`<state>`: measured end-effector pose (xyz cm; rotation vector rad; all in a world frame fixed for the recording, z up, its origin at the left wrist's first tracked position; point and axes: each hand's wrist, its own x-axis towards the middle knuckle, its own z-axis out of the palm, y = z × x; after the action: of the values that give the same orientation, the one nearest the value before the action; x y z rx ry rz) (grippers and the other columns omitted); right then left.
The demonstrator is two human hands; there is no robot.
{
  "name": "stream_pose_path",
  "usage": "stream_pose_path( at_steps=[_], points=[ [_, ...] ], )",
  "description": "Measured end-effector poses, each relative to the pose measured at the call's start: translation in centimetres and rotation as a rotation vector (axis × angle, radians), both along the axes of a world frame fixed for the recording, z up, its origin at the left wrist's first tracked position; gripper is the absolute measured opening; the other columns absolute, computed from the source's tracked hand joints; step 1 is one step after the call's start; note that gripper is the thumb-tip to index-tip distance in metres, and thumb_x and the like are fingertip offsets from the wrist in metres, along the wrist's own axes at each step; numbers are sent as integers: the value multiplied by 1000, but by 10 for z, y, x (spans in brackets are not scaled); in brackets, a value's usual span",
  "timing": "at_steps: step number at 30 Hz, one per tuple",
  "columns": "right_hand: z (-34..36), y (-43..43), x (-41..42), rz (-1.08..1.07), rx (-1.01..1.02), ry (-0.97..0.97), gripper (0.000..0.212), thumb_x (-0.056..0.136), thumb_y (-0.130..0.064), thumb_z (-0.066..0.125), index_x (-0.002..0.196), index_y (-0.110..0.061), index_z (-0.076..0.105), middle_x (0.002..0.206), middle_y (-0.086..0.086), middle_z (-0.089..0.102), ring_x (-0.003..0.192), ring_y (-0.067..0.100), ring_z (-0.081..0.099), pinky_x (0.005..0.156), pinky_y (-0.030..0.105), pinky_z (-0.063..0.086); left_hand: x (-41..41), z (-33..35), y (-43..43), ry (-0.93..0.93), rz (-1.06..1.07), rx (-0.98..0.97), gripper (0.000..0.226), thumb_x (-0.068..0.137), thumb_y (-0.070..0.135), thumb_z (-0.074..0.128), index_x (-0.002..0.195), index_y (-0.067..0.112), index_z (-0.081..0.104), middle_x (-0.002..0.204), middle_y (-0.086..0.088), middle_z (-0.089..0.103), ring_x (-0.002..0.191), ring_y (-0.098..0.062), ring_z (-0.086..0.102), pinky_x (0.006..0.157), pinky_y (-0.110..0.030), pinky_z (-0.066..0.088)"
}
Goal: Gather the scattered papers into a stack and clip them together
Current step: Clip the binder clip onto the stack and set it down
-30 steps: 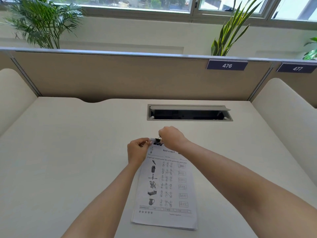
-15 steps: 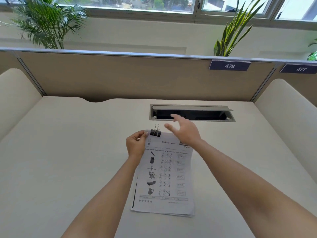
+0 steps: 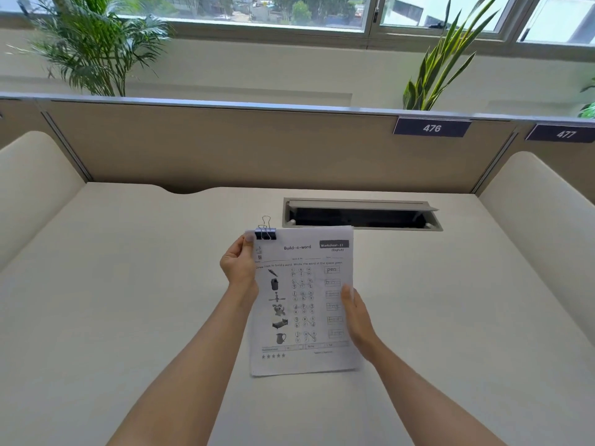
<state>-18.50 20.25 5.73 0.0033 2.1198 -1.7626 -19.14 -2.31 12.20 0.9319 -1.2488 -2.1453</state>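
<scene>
A stack of printed worksheets (image 3: 302, 304) is lifted off the white desk (image 3: 128, 284), tilted toward me. A black binder clip (image 3: 265, 232) with silver wire handles grips its top left corner. My left hand (image 3: 240, 263) pinches the stack's upper left edge just below the clip. My right hand (image 3: 355, 313) holds the right edge near the middle, thumb on the front of the sheet.
An open cable tray slot (image 3: 360, 215) is set into the desk behind the papers. A tan partition (image 3: 225, 146) with number plates 476 (image 3: 432, 127) and 477 (image 3: 565, 134) closes the back. Cream side panels stand left and right. Plants rise behind the partition.
My right hand let go of the binder clip, swung away and came down onto the stack's right edge. The clipped stack rose off the desk in both hands.
</scene>
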Motion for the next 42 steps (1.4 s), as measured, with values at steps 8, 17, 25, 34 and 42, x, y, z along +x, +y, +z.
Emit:
stream_pose_path(
  at_steps=[8, 17, 25, 34, 42],
  points=[
    [10, 2, 12, -120, -53, 123, 18, 94, -26, 58, 109, -19, 55, 97, 5, 74, 81, 19, 73, 64, 28, 58, -1, 7, -12, -40, 104, 88, 11, 80, 33, 73, 75, 24, 72, 74, 1, 68, 71, -18, 60, 70, -34, 58],
    [14, -5, 10, -217, -69, 123, 13, 91, -17, 62, 103, -20, 57, 86, 5, 75, 67, 17, 72, 57, 30, 57, 27, -24, -7, -180, -294, -1, 28, 86, 23, 67, 111, 11, 58, 106, -14, 69, 91, -30, 68, 82, -45, 56],
    [6, -25, 3, -249, 25, 70, 17, 94, -17, 54, 108, -27, 54, 91, 2, 74, 78, 22, 71, 75, 43, 58, 86, -72, 26, -419, -394, -453, 80, 82, 9, 68, 146, 17, 21, 139, -6, 41, 123, -21, 48, 102, -31, 41],
    [-7, -32, 12, 18, 272, 73, 37, 91, -8, 56, 126, -18, 51, 109, -5, 61, 108, 22, 60, 89, 31, 48, 108, -94, 12, -663, -547, -878, 75, 87, 22, 65, 149, 21, 23, 154, -7, 22, 139, -28, 17, 113, -33, 17],
    [-24, 5, 23, 362, 682, 310, 96, 80, -63, 59, 152, -22, 10, 158, -10, 13, 145, 14, 10, 117, 36, 9, 132, -111, 4, -584, -700, -1162, 89, 82, 71, 43, 151, 30, 3, 159, 3, -9, 146, -19, -8, 118, -33, -2]
  ],
)
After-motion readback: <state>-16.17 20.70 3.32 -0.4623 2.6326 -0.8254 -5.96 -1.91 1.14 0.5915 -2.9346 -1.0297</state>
